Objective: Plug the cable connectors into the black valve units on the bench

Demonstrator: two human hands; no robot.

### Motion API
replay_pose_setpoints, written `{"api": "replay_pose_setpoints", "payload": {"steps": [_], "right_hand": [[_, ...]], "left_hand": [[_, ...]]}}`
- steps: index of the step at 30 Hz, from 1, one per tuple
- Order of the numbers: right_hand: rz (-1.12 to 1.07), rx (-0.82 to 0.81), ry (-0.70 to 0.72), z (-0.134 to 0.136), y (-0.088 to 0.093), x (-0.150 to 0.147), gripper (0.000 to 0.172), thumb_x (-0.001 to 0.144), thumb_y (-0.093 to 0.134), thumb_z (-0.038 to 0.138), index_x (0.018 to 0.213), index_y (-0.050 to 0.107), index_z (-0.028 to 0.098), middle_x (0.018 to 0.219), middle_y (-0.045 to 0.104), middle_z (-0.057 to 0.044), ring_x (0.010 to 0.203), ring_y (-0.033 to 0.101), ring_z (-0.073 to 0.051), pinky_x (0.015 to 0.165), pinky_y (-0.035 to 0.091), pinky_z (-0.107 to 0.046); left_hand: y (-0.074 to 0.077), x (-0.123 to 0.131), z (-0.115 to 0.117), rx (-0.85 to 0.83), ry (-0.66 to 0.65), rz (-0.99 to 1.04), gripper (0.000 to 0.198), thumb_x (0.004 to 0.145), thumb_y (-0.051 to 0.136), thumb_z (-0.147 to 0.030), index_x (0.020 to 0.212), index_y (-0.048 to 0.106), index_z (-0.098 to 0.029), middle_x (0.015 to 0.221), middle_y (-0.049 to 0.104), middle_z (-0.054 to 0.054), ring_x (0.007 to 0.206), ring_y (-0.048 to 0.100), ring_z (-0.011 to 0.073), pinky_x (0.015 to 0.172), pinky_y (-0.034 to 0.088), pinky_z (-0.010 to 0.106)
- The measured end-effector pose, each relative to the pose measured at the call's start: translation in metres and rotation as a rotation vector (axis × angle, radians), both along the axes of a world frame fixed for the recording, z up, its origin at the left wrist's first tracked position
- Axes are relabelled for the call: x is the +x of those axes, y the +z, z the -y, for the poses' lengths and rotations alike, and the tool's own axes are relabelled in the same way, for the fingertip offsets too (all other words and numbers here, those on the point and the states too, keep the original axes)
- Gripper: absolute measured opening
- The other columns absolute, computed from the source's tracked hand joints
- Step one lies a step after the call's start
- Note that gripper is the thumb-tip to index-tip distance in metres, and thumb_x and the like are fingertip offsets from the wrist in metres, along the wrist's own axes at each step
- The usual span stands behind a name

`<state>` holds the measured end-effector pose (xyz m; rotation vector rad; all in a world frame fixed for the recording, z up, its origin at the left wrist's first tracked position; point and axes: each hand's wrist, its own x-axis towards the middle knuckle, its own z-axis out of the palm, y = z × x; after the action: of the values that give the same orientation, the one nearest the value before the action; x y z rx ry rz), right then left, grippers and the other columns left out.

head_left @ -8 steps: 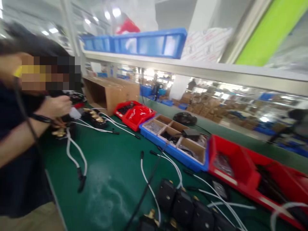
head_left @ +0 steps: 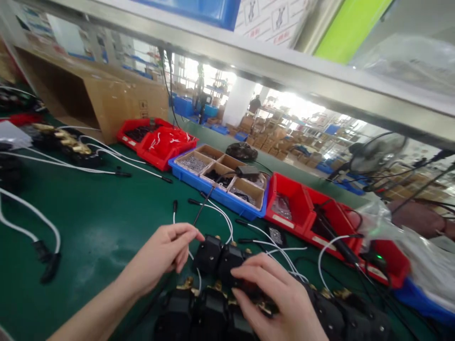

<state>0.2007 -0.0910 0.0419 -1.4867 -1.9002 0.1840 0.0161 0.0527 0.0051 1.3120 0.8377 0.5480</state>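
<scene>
A cluster of black box-shaped units (head_left: pixel 208 253) with brass fittings and white cables lies at the near edge of the green mat (head_left: pixel 106 222). My left hand (head_left: pixel 161 258) is at the left side of the cluster. Its fingers and thumb are pinched together where a white cable (head_left: pixel 174 216) with a black plug runs down behind them. My right hand (head_left: pixel 275 298) lies across the top of the black units, fingers spread and slightly bent, with a brass fitting (head_left: pixel 265 309) showing beneath it.
Behind the cluster stand a blue tray with cardboard compartments (head_left: pixel 216 177) and red bins (head_left: pixel 161 142) (head_left: pixel 302 203). At left are more brass-fitted units (head_left: pixel 71 144), white cables (head_left: pixel 31 213) and an open cardboard box (head_left: pixel 92 94). A metal shelf rail (head_left: pixel 249 61) runs overhead. Plastic bags (head_left: pixel 419 255) lie at right.
The view has swung right and down, away from the person at the left. Both my hands have come into view over the black units.
</scene>
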Motion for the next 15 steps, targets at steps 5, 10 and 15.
{"api": "replay_pose_setpoints", "payload": {"steps": [5, 10, 15], "right_hand": [[0.0, 0.012, 0.143, -0.044, -0.024, -0.007, 0.015, 0.093, 0.06, 0.01, 0.105, 0.067, 0.016, 0.096, 0.067, -0.008, 0.087, 0.065, -0.019, 0.076, 0.057, -0.029], [0.106, 0.014, 0.203, -0.073, -0.042, -0.01, 0.004, 0.092, 0.066, 0.013, 0.095, 0.068, 0.015, 0.093, 0.064, -0.008, 0.085, 0.06, -0.021, 0.076, 0.055, -0.034], [0.117, 0.006, 0.236, -0.083, -0.051, -0.007, 0.004, 0.091, 0.067, 0.012, 0.095, 0.068, 0.012, 0.092, 0.064, -0.009, 0.085, 0.058, -0.022, 0.077, 0.053, -0.035]], "left_hand": [[-0.023, 0.011, -0.034, 0.026, 0.033, -0.081, 0.067, 0.072, 0.061, -0.077, 0.084, 0.067, -0.011, 0.043, 0.029, -0.01, 0.041, 0.025, 0.0076, 0.042, 0.015, 0.023], [-0.052, 0.004, -0.034, -0.148, -0.141, 0.024, 0.074, 0.074, 0.06, -0.082, 0.095, 0.064, -0.011, 0.046, 0.032, -0.011, 0.041, 0.017, 0.0063, 0.039, 0.011, 0.023], [-0.062, 0.002, -0.032, -0.259, -0.353, 0.133, 0.068, 0.077, 0.067, -0.076, 0.1, 0.058, -0.013, 0.049, 0.025, -0.014, 0.042, 0.011, 0.0045, 0.04, 0.006, 0.023]]}}
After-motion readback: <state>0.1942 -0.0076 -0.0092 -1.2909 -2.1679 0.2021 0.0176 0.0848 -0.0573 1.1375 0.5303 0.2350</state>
